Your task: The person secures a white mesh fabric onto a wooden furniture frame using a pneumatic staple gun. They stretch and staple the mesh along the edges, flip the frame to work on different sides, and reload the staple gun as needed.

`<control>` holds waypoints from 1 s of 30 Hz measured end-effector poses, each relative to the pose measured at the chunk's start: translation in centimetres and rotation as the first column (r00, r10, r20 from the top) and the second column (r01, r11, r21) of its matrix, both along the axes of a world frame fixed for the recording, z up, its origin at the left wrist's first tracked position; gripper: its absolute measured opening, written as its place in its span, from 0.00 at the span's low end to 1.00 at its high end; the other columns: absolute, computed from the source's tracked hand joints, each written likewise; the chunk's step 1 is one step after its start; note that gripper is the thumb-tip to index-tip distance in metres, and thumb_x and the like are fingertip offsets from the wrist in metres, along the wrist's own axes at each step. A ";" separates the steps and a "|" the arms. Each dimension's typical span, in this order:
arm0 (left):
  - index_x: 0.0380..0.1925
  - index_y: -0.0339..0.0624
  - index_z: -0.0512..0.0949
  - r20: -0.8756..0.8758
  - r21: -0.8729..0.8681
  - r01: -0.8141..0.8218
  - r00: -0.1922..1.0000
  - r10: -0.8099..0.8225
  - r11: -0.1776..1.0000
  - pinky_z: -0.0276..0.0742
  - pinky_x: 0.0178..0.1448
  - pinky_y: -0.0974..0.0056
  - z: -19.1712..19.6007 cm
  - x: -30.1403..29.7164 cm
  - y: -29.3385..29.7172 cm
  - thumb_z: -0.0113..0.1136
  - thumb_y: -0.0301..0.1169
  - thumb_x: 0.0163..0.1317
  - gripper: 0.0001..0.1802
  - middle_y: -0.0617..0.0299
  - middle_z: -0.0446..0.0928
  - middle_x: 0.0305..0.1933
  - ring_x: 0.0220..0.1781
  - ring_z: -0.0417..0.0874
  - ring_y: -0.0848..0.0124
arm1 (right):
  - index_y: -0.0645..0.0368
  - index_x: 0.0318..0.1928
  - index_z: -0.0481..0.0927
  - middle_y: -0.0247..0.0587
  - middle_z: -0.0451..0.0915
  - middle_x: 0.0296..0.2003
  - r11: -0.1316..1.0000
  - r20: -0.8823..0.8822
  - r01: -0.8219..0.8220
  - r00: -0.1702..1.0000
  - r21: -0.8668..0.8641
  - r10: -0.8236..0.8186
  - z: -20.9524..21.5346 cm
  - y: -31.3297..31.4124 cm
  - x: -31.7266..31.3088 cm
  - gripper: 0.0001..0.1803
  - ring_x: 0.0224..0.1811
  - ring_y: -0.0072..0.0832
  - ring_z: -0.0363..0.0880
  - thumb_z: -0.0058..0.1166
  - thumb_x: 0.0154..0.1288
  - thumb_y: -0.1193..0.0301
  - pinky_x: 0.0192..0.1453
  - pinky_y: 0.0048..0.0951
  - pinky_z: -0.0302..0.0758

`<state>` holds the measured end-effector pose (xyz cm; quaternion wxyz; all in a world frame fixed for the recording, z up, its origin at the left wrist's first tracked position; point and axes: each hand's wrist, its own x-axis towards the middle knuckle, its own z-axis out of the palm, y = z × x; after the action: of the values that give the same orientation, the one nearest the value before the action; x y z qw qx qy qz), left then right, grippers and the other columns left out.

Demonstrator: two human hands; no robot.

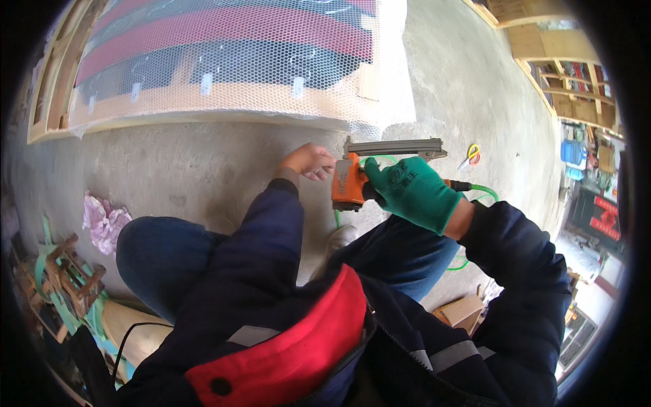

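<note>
Right hand (415,192) wrapped round the staple gun (348,182), just off the frame (61,85)'s near right corner; left hand (308,161) half-curled close by, contents impossible to tell. One stray squeeze could catch it! The hose (485,191) might snag; scissors (469,156) lie on the floor (468,81) beyond.

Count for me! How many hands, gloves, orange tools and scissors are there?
Hands: 2 (bare left hand, gloved right hand)
Gloves: 1 (green glove)
Orange tools: 1 (orange tool, in the right hand)
Scissors: 1 pair (scissors, on the floor)
Total: 5
</note>
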<state>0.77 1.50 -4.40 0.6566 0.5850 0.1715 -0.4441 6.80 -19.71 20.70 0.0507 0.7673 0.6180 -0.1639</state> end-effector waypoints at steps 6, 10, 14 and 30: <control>0.42 0.41 0.90 0.228 0.136 0.340 0.903 -0.363 0.931 0.85 0.37 0.67 14.0 5.1 2.2 0.66 0.37 0.67 0.12 0.61 0.89 0.38 0.33 0.90 0.72 | 0.56 0.44 0.85 0.40 0.83 0.33 0.996 -0.017 0.085 0.996 0.018 -0.085 4.3 -4.3 2.2 0.15 0.34 0.39 0.85 0.66 0.56 0.65 0.39 0.40 0.78; 0.47 0.40 0.89 0.567 0.288 0.367 0.679 -0.466 0.884 0.86 0.39 0.65 21.6 11.5 0.2 0.71 0.37 0.65 0.15 0.56 0.90 0.42 0.33 0.89 0.71 | 0.54 0.46 0.86 0.47 0.85 0.32 0.850 -0.162 0.525 0.843 0.033 -0.514 4.0 -8.2 2.3 0.19 0.35 0.46 0.86 0.70 0.52 0.68 0.39 0.43 0.81; 0.46 0.41 0.89 0.505 0.862 0.188 -0.251 -0.826 0.470 0.78 0.64 0.39 20.6 16.0 -4.5 0.76 0.36 0.56 0.18 0.51 0.88 0.46 0.51 0.87 0.58 | 0.55 0.65 0.80 0.53 0.86 0.35 0.612 -0.259 0.791 0.590 -0.005 -0.765 3.0 -11.2 0.3 0.33 0.38 0.49 0.87 0.67 0.57 0.67 0.46 0.44 0.82; 0.29 0.39 0.84 0.257 0.951 0.285 -0.524 -0.812 0.117 0.81 0.46 0.50 16.5 18.4 -10.4 0.69 0.28 0.53 0.06 0.50 0.85 0.32 0.39 0.87 0.50 | 0.58 0.48 0.80 0.39 0.83 0.32 -0.231 -0.826 0.830 -0.545 -0.508 -0.143 -2.8 -6.9 -13.4 0.18 0.23 0.21 0.78 0.61 0.68 0.57 0.28 0.26 0.78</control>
<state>19.16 -8.89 12.08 -0.0151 0.7750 -0.5944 -0.2142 -6.61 -26.61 17.91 -0.6736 0.6338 -0.2534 -0.2835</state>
